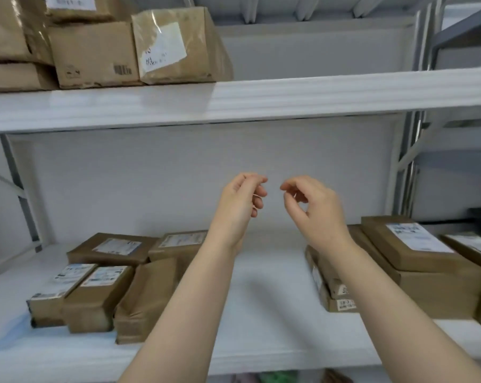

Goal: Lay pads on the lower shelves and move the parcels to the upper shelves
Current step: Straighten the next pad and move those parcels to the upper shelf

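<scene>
My left hand (240, 200) and my right hand (314, 208) hover side by side in the gap above the lower shelf, fingers loosely curled, holding nothing. A white foam pad (261, 313) covers the lower shelf. Several brown labelled parcels (95, 294) lie on it at the left. A stack of flat brown parcels (427, 272) sits at the right, partly behind my right forearm. The upper shelf (289, 98) also has a white foam layer. Brown parcels (175, 45) crowd its left end.
The right part of the upper shelf is bare white foam. Grey metal uprights (416, 139) frame the right side, and another upright (15, 178) stands at the left. A white back panel closes the rack. Something green shows below the lower shelf (278, 377).
</scene>
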